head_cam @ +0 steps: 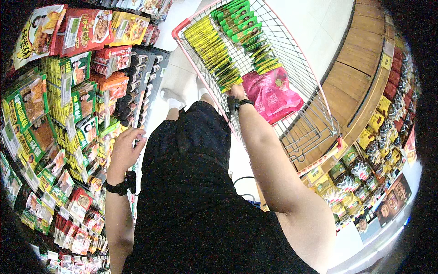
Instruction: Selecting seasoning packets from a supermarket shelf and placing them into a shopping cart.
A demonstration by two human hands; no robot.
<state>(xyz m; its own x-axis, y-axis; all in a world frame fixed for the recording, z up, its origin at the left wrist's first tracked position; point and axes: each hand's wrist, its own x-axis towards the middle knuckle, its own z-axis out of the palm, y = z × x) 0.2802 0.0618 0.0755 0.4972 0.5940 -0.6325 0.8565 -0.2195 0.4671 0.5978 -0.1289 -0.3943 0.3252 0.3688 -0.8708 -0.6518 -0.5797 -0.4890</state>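
My right hand (237, 91) reaches into a wire shopping cart (315, 80). It touches the near end of a long row of yellow and green seasoning packets (211, 49); its fingers are partly hidden there, so a grip cannot be made out. A second row of green pouches (241, 23) and yellow-green packets (263, 56) lies alongside. Right beside the hand is a crumpled pink plastic bag (272, 94). My left hand (128, 147) hangs before the shelf with nothing in it, fingers loosely curled and thumb apart. Each wrist wears a black band.
On the left, a shelf rack holds hanging seasoning pouches (87, 30) with price tags and several dark-capped bottles (131, 78). To the right runs a wooden display ledge (356, 65), with jars (352, 171) and wrapped goods beyond it. Pale floor (301, 17) shows past the cart.
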